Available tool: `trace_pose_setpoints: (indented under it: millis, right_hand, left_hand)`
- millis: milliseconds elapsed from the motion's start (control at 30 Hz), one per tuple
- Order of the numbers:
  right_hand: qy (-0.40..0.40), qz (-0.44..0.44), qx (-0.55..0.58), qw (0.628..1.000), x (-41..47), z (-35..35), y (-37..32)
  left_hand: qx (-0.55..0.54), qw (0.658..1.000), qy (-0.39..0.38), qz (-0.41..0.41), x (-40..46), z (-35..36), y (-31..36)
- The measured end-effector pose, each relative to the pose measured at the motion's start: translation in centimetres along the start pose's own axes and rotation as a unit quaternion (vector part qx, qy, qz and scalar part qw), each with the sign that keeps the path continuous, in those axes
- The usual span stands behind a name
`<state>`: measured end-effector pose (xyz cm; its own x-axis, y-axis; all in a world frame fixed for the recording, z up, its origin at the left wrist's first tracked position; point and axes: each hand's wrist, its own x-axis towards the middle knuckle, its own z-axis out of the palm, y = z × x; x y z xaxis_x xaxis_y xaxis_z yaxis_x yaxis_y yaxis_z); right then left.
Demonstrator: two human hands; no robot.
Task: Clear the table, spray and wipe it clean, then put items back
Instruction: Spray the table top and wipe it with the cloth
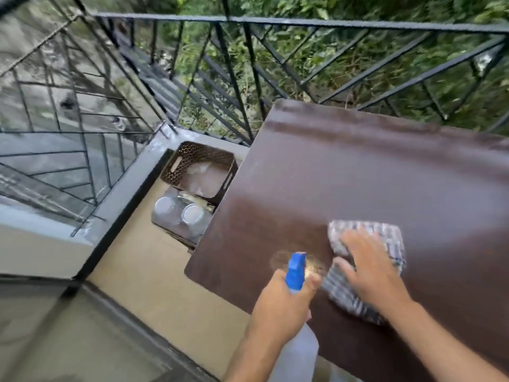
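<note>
A dark brown table (358, 175) fills the right half of the view, its top bare except for a checked blue-and-white cloth (385, 235). My right hand (369, 268) lies flat on that cloth with fingers spread, pressing it against the tabletop near the front left corner. My left hand (278, 307) grips a clear spray bottle with a blue nozzle (296, 271), the nozzle pointing at the table just left of the cloth. A pale wet patch (281, 259) shows on the wood in front of the nozzle.
On the balcony floor left of the table stand a brown woven basket (179, 168) and a metal tray with two glass jars (176, 213). A black metal railing (248, 23) runs along the far and left sides, close behind the table.
</note>
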<state>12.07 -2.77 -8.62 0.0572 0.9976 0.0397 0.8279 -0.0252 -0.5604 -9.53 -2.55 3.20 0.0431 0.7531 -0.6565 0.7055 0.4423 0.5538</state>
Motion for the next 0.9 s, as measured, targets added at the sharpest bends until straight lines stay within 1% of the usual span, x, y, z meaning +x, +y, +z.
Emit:
trace_pose_setpoints:
  millis: [100,167,233,267,367,467,533,600,667,733,833,900]
  right_hand:
    - [-0.055,-0.047,-0.013,0.997,-4.5,2.5,-0.4]
    - [-0.065,-0.079,-0.018,0.995,-5.0,2.7,-0.2]
    - [-0.06,-0.105,-0.019,0.992,-3.5,2.4,-0.1]
    - [-0.057,-0.106,-0.02,0.993,-2.0,2.1,-0.1]
    - [-0.062,-0.07,-0.019,0.995,3.3,1.4,0.0]
    - [-0.036,-0.041,-0.031,0.998,7.7,1.4,-0.1]
    - [-0.013,-0.024,-0.062,0.998,8.8,1.8,-0.7]
    - [-0.009,-0.03,-0.086,0.996,8.1,2.2,-1.2]
    - [-0.021,-0.069,-0.081,0.994,5.8,2.3,-1.5]
    - [-0.048,-0.119,-0.066,0.99,2.9,2.1,-1.5]
    - [-0.097,-0.166,-0.046,0.98,-2.1,1.8,-1.5]
    - [-0.099,-0.183,-0.045,0.977,-4.7,1.6,-1.5]
  left_hand:
    - [-0.03,0.999,0.007,-0.007,-0.8,0.6,-0.6]
    - [-0.049,0.999,0.018,-0.011,-1.4,0.8,-0.8]
    - [-0.058,0.998,0.029,-0.011,-1.7,1.1,-1.2]
    - [-0.06,0.998,0.033,-0.01,-1.7,1.1,-1.3]
    - [-0.073,0.996,0.042,-0.01,-1.7,1.6,-2.0]
    - [-0.075,0.996,0.058,-0.003,-1.6,2.2,-2.3]
    - [-0.079,0.994,0.071,-0.005,-1.5,2.5,-2.6]
    - [-0.086,0.993,0.08,-0.009,-1.7,2.8,-2.7]
    - [-0.1,0.991,0.085,-0.013,-2.4,3.0,-2.8]
    - [-0.102,0.991,0.088,-0.011,-3.1,3.1,-2.8]
    - [-0.109,0.99,0.09,-0.007,-3.8,3.0,-2.8]
    - [-0.114,0.989,0.093,-0.006,-4.1,2.9,-2.6]
